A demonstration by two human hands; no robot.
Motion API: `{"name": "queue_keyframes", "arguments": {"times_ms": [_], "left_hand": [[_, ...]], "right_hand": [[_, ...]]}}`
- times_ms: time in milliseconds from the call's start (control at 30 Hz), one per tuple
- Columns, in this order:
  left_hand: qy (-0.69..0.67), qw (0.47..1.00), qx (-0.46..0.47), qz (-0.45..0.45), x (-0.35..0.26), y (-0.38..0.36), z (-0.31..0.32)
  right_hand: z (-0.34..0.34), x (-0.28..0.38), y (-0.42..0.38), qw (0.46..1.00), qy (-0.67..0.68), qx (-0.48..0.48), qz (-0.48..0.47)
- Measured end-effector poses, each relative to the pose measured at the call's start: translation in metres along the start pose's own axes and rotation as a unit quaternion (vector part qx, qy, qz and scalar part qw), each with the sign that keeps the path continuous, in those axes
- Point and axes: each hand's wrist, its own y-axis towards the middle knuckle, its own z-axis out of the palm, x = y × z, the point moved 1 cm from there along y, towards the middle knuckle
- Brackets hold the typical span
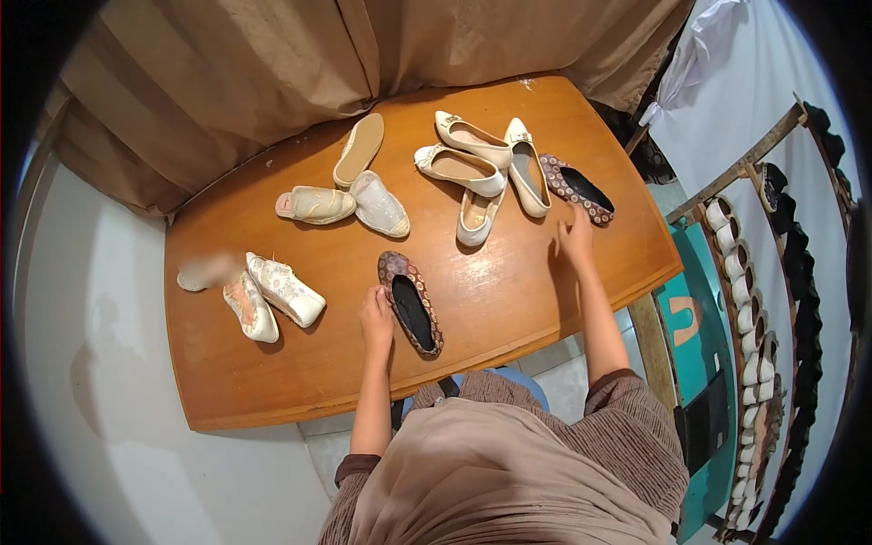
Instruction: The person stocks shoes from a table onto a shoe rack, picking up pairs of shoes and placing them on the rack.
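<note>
A dark maroon patterned flat shoe (pixel 431 329) with a black lining lies near the table's front edge. My left hand (pixel 375 318) is at its left side, with the fingers closed on the shoe's rim. Farther right lies the matching patterned flat shoe (pixel 603 216), beside several cream shoes. My right hand (pixel 574 238) is at the near left edge of that shoe, fingers stretched toward it and apart. Whether the fingertips touch it is hard to tell. A cream pointed flat (pixel 527 173) with a buckle stands just left of it.
On the wooden table (pixel 509 300) are more cream flats (pixel 463 168), lace mules (pixel 315 205), a sole-up shoe (pixel 363 145) and white wedge shoes (pixel 286 289). A brown curtain (pixel 254 82) hangs behind. Racks of shoes (pixel 745 309) stand at the right.
</note>
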Motion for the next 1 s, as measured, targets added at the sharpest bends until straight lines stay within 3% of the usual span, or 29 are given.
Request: {"name": "queue_keyframes", "arguments": {"times_ms": [67,133,200,267,300,400,467,533,567,633,733,767,933,967,1000], "left_hand": [[-0.026,0.999,0.012,-0.022,-0.015,-0.009,-0.006],[-0.052,0.997,0.021,-0.045,-0.021,-0.016,-0.007],[-0.115,0.986,0.073,-0.093,-0.020,-0.024,-0.008],[-0.127,0.984,0.081,-0.098,-0.016,-0.028,-0.008],[-0.150,0.977,0.091,-0.119,-0.013,-0.029,-0.008],[-0.184,0.966,0.107,-0.146,-0.012,-0.032,-0.003],[-0.196,0.962,0.112,-0.151,-0.019,-0.034,0.000],[-0.209,0.959,0.129,-0.139,-0.025,-0.036,0.006],[-0.210,0.959,0.129,-0.137,-0.026,-0.036,0.009],[-0.212,0.965,0.145,-0.053,-0.031,-0.034,0.013],[-0.227,0.959,0.149,-0.074,-0.047,-0.034,0.017],[-0.234,0.949,0.194,-0.086,-0.050,-0.033,0.019],[-0.354,0.925,0.141,-0.015,-0.084,-0.031,0.034],[-0.388,0.912,0.120,-0.046,-0.094,-0.032,0.034],[-0.277,0.959,0.052,-0.004,-0.096,-0.024,0.033]], "right_hand": [[0.009,-0.033,0.023,0.993,-0.077,-0.059,-0.073],[-0.002,-0.044,0.034,0.993,-0.108,-0.043,0.035],[0.001,-0.057,0.038,0.985,-0.156,-0.054,0.054],[-0.018,-0.032,0.029,0.959,-0.235,0.041,0.155],[-0.016,-0.027,0.026,0.943,-0.306,0.022,0.126],[-0.019,-0.019,0.008,0.943,-0.287,0.028,0.166],[-0.023,-0.017,-0.006,0.942,-0.304,0.016,0.141],[-0.031,0.007,-0.021,0.964,-0.216,0.049,0.148],[-0.031,0.014,-0.032,0.973,-0.192,0.013,0.131],[-0.030,0.032,-0.053,0.982,-0.161,-0.039,0.092],[-0.034,0.067,-0.086,0.994,-0.067,-0.085,-0.017],[-0.033,0.079,-0.097,0.993,-0.053,-0.087,-0.065],[-0.010,0.123,-0.155,0.964,-0.008,0.057,-0.259],[-0.004,0.129,-0.164,0.949,-0.003,0.088,-0.302],[0.000,0.137,-0.171,0.931,0.000,0.119,-0.345]]}}
